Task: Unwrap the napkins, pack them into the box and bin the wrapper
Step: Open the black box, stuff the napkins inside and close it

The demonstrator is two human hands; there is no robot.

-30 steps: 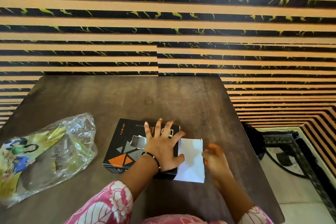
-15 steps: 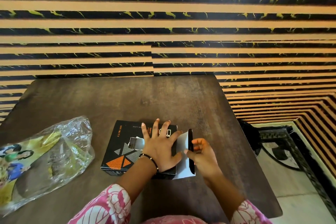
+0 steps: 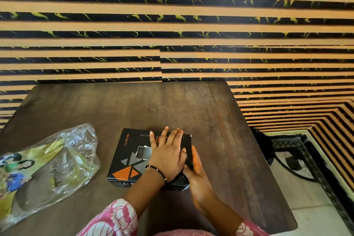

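Pinning the black box [image 3: 132, 159] flat with your open left hand [image 3: 167, 157], so your right hand [image 3: 195, 168], uncurled, presses its side flap [image 3: 187, 151] closed; wrapper [image 3: 47, 166] lies unbinned on worktop [image 3: 191, 105].

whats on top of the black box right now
The left hand lies flat on the black box; the right hand presses its right side. Whatever is inside is hidden.
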